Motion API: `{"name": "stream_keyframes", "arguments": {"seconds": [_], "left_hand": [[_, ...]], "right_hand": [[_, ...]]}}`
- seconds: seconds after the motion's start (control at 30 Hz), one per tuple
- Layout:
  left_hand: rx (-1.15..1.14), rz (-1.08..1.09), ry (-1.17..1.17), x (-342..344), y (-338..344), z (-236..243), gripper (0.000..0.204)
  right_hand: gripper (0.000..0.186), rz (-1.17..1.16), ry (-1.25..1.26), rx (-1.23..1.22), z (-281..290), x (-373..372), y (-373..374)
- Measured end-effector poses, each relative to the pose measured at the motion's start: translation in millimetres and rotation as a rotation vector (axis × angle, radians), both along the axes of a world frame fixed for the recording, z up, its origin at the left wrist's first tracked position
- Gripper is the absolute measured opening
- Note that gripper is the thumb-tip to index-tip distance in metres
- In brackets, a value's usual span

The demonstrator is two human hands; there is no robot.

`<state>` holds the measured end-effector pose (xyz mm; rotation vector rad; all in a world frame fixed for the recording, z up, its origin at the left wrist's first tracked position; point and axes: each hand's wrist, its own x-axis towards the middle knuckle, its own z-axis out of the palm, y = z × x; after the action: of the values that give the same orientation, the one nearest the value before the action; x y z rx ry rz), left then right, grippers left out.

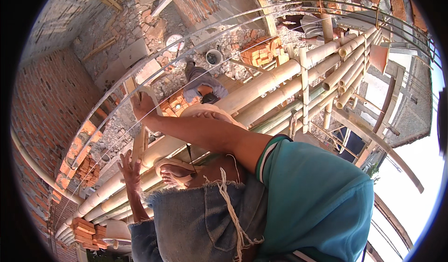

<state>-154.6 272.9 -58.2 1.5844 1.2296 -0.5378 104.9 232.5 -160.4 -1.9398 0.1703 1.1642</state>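
Note:
My right hand [142,104] reaches across my body and is closed on an upright wooden plank [130,85], beside two curved steel bars [112,103]. Lower down, my left hand [130,168] has its fingers spread, close beside the wooden post [140,145]. A thin taut string [112,150] runs diagonally near both hands. My sandaled feet [175,173] rest on bamboo poles [261,94], which form the platform under me.
A co-worker [200,82] is below on rubble, near a bucket [213,57] and brick stacks [263,52]. A brick wall [60,89] rises at left. More bricks [84,231] sit lower left. Loose bamboo [345,84] and open sky [415,187] lie right.

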Motion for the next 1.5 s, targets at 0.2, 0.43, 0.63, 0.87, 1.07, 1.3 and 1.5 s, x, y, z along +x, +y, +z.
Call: {"name": "stream_keyframes", "arguments": {"seconds": [0.2, 0.43, 0.63, 0.87, 1.07, 1.3, 1.5], "left_hand": [[-0.046, 0.055, -0.003, 15.0, -1.7, 7.8, 0.077], [0.032, 0.034, 0.073, 20.5, -10.8, 21.6, 0.079], [-0.046, 0.177, 0.04, 24.9, -12.6, 19.5, 0.081], [-0.004, 0.027, 0.212, 40.8, -8.9, 35.2, 0.079], [-0.031, 0.176, 0.049, 38.4, -11.4, 29.8, 0.08], [0.058, 0.068, 0.108, 39.7, -13.7, 35.1, 0.08], [0.115, 0.067, 0.021, 36.9, -18.0, 34.0, 0.074]], "right_hand": [[0.047, 0.012, -0.025, -0.035, 10.2, 0.5, 6.2], [0.045, 0.051, -0.014, -0.015, 6.1, 0.6, 3.7], [0.044, -0.029, 0.136, 0.125, 2.6, 1.3, 2.0], [0.048, 0.071, 0.1, 0.102, -2.9, 1.0, 2.4], [0.046, 0.061, 0.112, 0.109, 0.9, 1.7, 2.2], [0.044, 0.014, 0.213, 0.137, 4.2, 3.6, 2.1], [0.046, 0.082, 0.234, 0.126, 26.4, 15.2, 4.0]]}}
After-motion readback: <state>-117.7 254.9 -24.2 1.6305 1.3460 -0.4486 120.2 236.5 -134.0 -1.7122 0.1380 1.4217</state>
